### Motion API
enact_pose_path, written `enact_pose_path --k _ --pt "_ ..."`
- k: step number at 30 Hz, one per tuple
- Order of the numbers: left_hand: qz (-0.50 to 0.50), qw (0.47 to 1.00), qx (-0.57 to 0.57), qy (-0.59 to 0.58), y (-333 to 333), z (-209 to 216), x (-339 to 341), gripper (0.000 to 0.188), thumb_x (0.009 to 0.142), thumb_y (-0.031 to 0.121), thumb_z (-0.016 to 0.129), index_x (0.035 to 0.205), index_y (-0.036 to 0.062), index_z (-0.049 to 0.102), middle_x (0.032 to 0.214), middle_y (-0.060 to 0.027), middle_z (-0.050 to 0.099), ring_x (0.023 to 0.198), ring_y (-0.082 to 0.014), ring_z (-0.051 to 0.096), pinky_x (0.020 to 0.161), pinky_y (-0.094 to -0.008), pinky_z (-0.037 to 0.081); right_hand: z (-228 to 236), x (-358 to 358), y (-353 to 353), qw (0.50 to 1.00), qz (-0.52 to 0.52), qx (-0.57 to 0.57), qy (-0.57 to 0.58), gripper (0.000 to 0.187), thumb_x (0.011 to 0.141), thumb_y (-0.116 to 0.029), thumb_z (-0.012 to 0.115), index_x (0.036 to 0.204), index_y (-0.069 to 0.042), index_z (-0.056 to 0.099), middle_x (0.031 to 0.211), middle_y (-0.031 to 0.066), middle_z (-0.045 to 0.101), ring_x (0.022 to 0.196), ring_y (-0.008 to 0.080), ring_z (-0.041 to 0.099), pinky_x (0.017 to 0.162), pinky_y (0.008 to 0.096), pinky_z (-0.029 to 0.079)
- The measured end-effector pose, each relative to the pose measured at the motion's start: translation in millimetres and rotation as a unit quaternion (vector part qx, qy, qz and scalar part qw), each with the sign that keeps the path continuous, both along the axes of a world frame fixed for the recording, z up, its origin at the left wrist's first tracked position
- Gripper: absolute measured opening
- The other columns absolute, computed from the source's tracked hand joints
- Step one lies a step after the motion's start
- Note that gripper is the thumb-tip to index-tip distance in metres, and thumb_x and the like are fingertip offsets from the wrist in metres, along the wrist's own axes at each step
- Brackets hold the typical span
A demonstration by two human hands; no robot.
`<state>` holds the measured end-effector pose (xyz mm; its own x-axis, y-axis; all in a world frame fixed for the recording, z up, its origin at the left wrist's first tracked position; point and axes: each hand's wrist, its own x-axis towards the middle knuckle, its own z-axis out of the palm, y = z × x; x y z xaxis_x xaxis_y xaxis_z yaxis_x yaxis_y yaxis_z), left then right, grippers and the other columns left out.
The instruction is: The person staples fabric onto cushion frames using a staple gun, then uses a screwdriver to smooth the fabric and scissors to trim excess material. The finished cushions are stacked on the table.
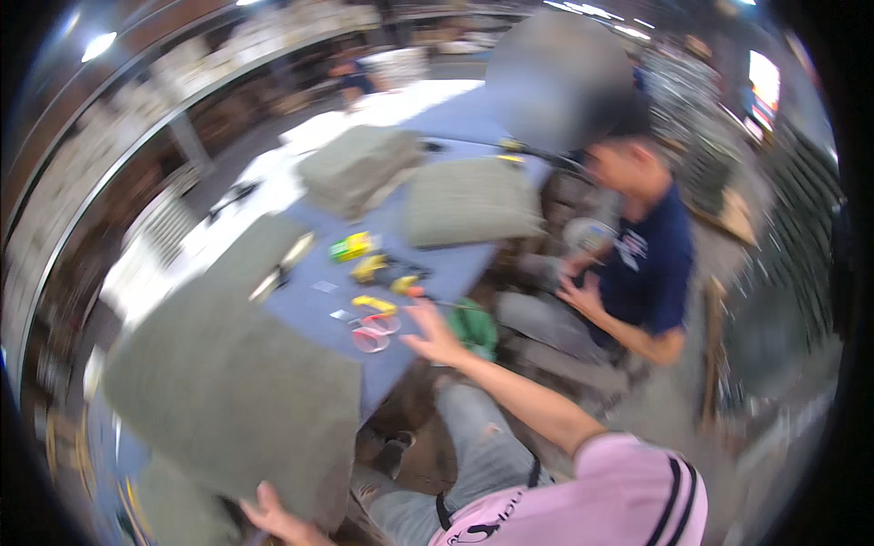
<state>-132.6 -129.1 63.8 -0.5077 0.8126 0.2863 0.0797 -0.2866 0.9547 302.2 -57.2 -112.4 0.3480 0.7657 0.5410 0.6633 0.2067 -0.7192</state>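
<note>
A large grey-green cushion-like piece lies over the near left part of the blue-topped table. At its near edge is my left hand, fingers apart; whether it touches the fabric I cannot tell. My right hand reaches over the table's edge with its fingers spread and nothing in them. Beside it lie scissors with red-rimmed handles and a yellow tool. A yellow-and-black tool, blurred, lies just beyond, near a green-and-yellow packet.
Two more grey-green cushions rest farther along the table. A co-worker in a dark blue shirt sits at right. A green cloth or bag hangs by the table edge. Loaded shelves line the left.
</note>
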Motion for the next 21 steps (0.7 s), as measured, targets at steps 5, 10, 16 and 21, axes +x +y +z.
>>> enact_pose_path --k 5,10,16,21 --pt "-0.104 0.979 0.078 0.155 -16 -56 43 0.117 0.077 0.011 0.089 0.17 0.0003 0.018 0.169 -0.0213 0.033 0.157 -0.0334 0.033 0.13 -0.0475 0.026 58 -74 -100 0.954 0.1 -0.025 0.281 0.08 0.098 -0.028 0.074 0.165 -0.004 0.039 0.176 0.0212 0.027 0.162 0.038 0.03 0.126 0.052 0.035" --pt "-0.26 0.963 0.027 0.071 -34 -110 69 0.123 0.069 0.004 0.089 0.171 0.0064 0.02 0.177 -0.0238 0.02 0.161 -0.0414 0.031 0.129 -0.0511 0.032 147 -194 -131 0.919 0.355 -0.042 0.167 0.111 0.091 -0.037 0.081 0.172 0.001 0.016 0.178 0.0251 0.018 0.163 0.0404 0.026 0.126 0.0519 0.035" --pt "-0.278 0.954 0.091 0.065 -29 -148 79 0.123 0.069 0.004 0.089 0.171 0.0151 0.022 0.178 -0.0236 0.018 0.16 -0.0409 0.035 0.123 -0.0531 0.043 151 -203 -140 0.924 0.362 -0.082 0.098 0.119 0.091 -0.034 0.084 0.17 0.008 0.006 0.177 0.0336 0.011 0.164 0.0461 0.021 0.13 0.0506 0.028" --pt "-0.271 0.957 0.084 -0.054 -25 -146 83 0.114 0.074 0.01 0.087 0.169 0.0083 0.024 0.175 -0.0214 0.027 0.154 -0.0365 0.042 0.12 -0.0509 0.045 159 -208 -135 0.931 0.356 -0.034 0.071 0.111 0.092 -0.029 0.083 0.17 0.006 0.012 0.177 0.0327 0.013 0.164 0.0451 0.023 0.128 0.0506 0.032"
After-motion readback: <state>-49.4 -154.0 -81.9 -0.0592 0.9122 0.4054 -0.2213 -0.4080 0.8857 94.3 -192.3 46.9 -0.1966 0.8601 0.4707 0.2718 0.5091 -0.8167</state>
